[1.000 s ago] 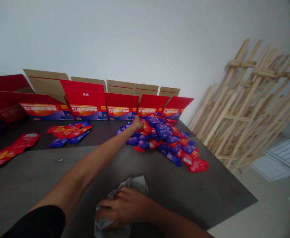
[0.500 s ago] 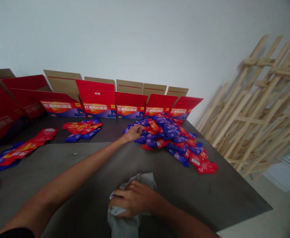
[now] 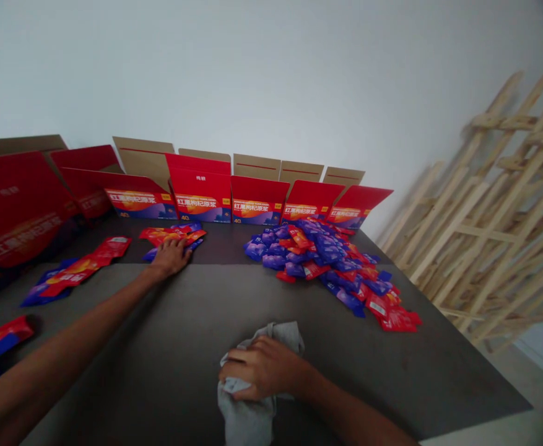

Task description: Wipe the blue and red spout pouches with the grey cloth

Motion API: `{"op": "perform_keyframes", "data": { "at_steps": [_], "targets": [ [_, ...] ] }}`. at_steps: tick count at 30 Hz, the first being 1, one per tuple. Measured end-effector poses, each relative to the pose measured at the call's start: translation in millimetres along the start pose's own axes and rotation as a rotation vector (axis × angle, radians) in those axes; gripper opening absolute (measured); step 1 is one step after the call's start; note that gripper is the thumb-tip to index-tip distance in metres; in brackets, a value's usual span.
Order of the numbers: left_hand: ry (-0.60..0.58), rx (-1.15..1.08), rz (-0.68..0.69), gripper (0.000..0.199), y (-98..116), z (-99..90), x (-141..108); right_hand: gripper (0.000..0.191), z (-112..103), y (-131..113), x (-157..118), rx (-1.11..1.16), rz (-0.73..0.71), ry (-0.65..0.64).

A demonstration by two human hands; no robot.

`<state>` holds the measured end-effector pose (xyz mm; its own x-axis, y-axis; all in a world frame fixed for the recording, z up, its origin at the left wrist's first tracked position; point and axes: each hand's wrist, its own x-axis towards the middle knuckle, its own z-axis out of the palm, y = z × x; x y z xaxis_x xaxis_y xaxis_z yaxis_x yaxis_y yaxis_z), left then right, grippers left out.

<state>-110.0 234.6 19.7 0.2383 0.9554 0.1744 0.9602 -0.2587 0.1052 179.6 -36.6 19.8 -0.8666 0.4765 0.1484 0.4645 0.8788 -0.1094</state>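
Observation:
My left hand (image 3: 171,255) lies with its fingers spread over the front of a small pile of red and blue sachets (image 3: 160,234). The parts of the sachets beneath the palm are hidden. Nearer the bottom of the view, my right hand (image 3: 262,370) is closed around a crumpled grey cloth (image 3: 246,421) that rests on the dark tabletop (image 3: 197,328). A much larger heap of purple-blue and red sachets (image 3: 327,248) spreads over the table's right side, apart from both hands.
Open red cartons (image 3: 257,201) with raised flaps stand in a row along the wall. Other sachets lie on the left: an overlapping red and blue group (image 3: 83,269) and one at the edge (image 3: 2,337). Wooden easels (image 3: 475,235) lean beyond the table's right edge.
My left hand has moved left from the large heap to the small sachet pile. My right hand stays on the cloth. The view has turned slightly left.

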Motion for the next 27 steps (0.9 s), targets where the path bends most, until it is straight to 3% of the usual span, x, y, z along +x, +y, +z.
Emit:
{"op": "perform_keyframes", "data": {
  "at_steps": [5, 8, 11, 16, 19, 21, 24, 27],
  "targets": [
    [0.007, -0.031, 0.037, 0.055, 12, 2.5, -10, 0.034, 3, 1, 0, 0.006, 0.007, 0.005],
    [0.010, -0.094, 0.077, 0.054, 17, -6.0, -17, 0.034, 3, 1, 0, 0.003, 0.008, 0.008],
    [0.046, -0.186, 0.098, 0.042, 20, -17.5, -23, 0.033, 1, 1, -1, -0.001, 0.017, 0.007],
    [0.300, -0.792, 0.003, 0.023, 27, -28.4, -37, 0.033, 1, 2, -1, 0.017, 0.023, 0.011],
    [0.347, -0.951, -0.052, 0.025, 36, -27.3, -55, 0.030, 1, 1, 0, 0.069, 0.082, 0.026],
    [0.330, -1.160, -0.089, 0.018, 46, -25.6, -74, 0.028, -1, 0, 1, 0.111, 0.168, 0.045],
    [0.187, -1.736, -0.244, 0.004, 67, -24.6, -107, 0.026, -5, -1, 2, 0.142, 0.253, 0.055],
    [0.069, -2.001, -0.378, 0.014, 89, -24.4, -134, 0.025, -7, -2, 3, 0.149, 0.251, 0.046]
  ]
}}
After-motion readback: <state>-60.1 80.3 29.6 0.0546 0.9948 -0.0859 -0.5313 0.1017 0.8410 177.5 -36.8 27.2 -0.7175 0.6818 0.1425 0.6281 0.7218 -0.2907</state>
